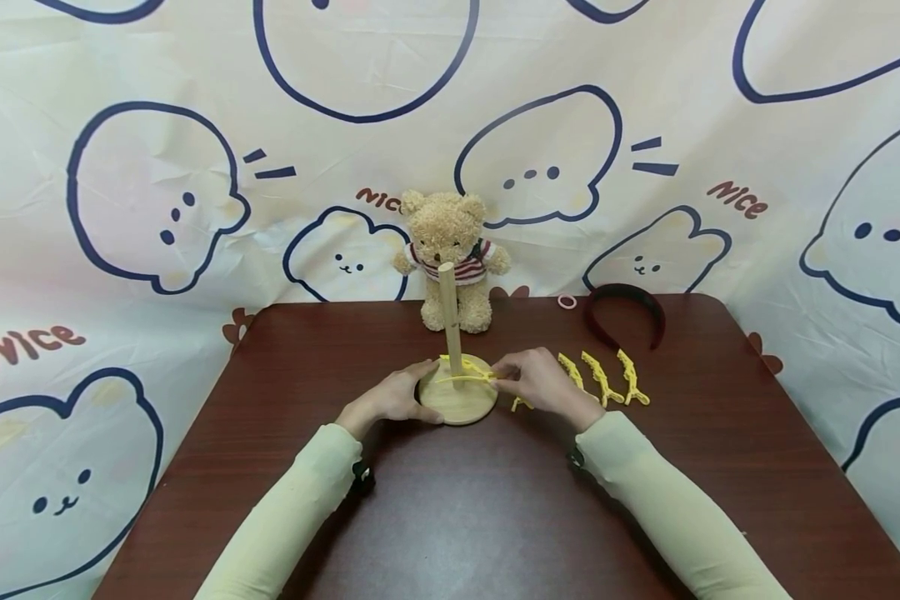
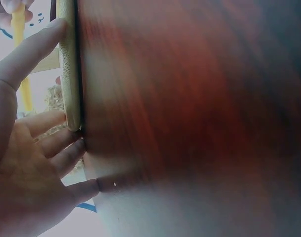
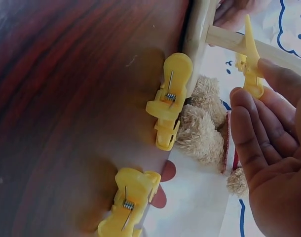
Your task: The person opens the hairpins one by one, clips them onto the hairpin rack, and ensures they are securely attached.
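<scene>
A wooden stand has a round base [image 1: 465, 408] and an upright post [image 1: 450, 312]. My left hand [image 1: 396, 393] holds the base at its left rim, thumb at the near edge and fingers spread round the far side. In the left wrist view the thumb [image 2: 34, 52] lies against the rim. A yellow alligator hair clip [image 3: 252, 61] is pinched at its handle end between the thumb and fingers of my right hand [image 1: 543, 379]. Its jaws are spread, one on each side of the post's lower part in the head view.
Several more yellow hair clips [image 1: 600, 379] lie to the right, one partly hidden by my right hand. A dark red headband [image 1: 626, 292] and a pink hair tie [image 1: 566, 302] lie at the back right. Behind the post stands a teddy bear [image 1: 456, 304], against a patterned cloth [image 1: 345, 158].
</scene>
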